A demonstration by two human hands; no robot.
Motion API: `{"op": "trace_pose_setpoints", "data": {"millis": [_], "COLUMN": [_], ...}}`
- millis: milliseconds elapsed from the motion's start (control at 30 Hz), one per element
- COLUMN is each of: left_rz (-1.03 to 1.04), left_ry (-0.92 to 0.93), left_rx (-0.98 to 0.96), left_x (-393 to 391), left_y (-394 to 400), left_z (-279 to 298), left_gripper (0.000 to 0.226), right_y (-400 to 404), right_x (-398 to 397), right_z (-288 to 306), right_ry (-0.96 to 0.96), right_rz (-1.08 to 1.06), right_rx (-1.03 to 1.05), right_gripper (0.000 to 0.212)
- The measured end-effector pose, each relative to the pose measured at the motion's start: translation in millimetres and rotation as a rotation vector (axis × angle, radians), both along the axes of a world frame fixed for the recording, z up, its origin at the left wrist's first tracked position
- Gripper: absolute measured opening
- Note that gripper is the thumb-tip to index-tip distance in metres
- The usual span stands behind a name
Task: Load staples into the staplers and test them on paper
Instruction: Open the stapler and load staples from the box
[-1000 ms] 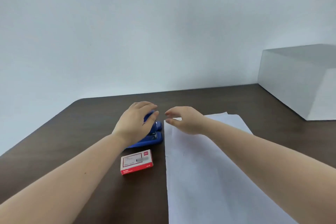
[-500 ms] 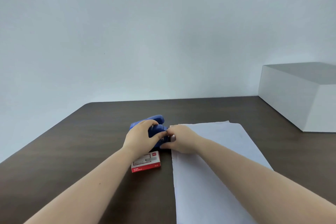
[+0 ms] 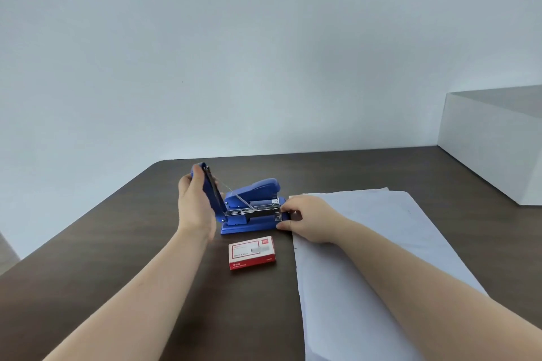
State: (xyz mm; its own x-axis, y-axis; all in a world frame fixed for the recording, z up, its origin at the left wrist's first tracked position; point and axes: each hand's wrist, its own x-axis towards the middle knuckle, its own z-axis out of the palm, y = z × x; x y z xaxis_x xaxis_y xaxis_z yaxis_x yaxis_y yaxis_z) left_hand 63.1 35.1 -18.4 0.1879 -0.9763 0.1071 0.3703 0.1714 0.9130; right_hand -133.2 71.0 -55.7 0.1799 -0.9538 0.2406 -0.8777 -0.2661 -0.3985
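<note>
Two blue staplers stand side by side on the dark table. The near stapler [image 3: 249,221] has its top cover [image 3: 212,192] swung up and back, baring the metal staple channel. My left hand [image 3: 195,202] grips that raised cover. My right hand [image 3: 308,218] pinches the front end of the near stapler's base and holds it down. The far stapler [image 3: 259,187] sits closed right behind it. A red and white staple box [image 3: 252,252] lies closed just in front of the staplers. White paper sheets [image 3: 366,258] lie to the right, under my right forearm.
A large white box [image 3: 495,141] stands at the back right of the wooden table [image 3: 117,258]. A pale wall rises behind the table's far edge.
Both hands closed on the near stapler. My left hand then swung its cover up and back while my right hand held the front of the base.
</note>
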Motion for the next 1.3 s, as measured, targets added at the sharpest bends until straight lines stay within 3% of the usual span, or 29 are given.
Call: {"op": "trace_pose_setpoints", "data": {"millis": [100,233,333,467,700,800,867,967,1100,1200,1300], "left_rz": [-0.003,0.118,0.217,0.363,0.373,0.415,0.437,0.024,-0.469,-0.617,-0.625], "left_ry": [0.143,0.266,0.195,-0.236,-0.736,-1.002,-1.121,-1.149,-1.427,-1.479,-1.411], "left_rx": [0.020,0.144,0.256,0.253,0.164,0.008,-0.150,-0.199,-0.179,-0.161,-0.192], "left_x": [9.9,22.3,32.9,32.3,34.7,32.4,29.8,32.5,39.0,41.4,42.4], "left_y": [-0.9,3.4,-0.2,-5.8,-11.5,-6.6,6.2,22.8,26.0,24.9,22.5], "left_z": [2.9,4.7,-10.0,-22.5,-40.1,-40.7,-37.7,-30.7,-24.4,-22.7,-24.3], "left_gripper": [0.009,0.023,0.027,0.042,0.043,0.036,0.024,0.034,0.056,0.080,0.077], "right_y": [0.7,3.2,4.3,3.5,9.2,15.6,21.0,28.5,28.9,28.9,29.1], "right_x": [-0.1,-2.0,-5.1,-6.7,-7.5,-2.3,3.9,10.8,12.9,12.6,13.3], "right_z": [1.8,5.1,4.1,2.5,-1.2,9.1,20.2,27.6,21.3,21.3,21.5], "right_ry": [0.006,0.008,-0.006,-0.009,-0.169,-0.178,-0.225,-0.209,-0.018,-0.018,-0.036], "right_rz": [0.002,0.012,0.002,-0.018,0.015,-0.005,0.017,0.115,0.173,0.183,0.213], "right_rx": [0.010,0.032,0.031,0.021,-0.008,-0.144,-0.124,0.089,0.245,0.252,0.250], "right_gripper": [0.029,0.028,0.026,0.027,0.026,0.039,0.045,0.052,0.064,0.057,0.043]}}
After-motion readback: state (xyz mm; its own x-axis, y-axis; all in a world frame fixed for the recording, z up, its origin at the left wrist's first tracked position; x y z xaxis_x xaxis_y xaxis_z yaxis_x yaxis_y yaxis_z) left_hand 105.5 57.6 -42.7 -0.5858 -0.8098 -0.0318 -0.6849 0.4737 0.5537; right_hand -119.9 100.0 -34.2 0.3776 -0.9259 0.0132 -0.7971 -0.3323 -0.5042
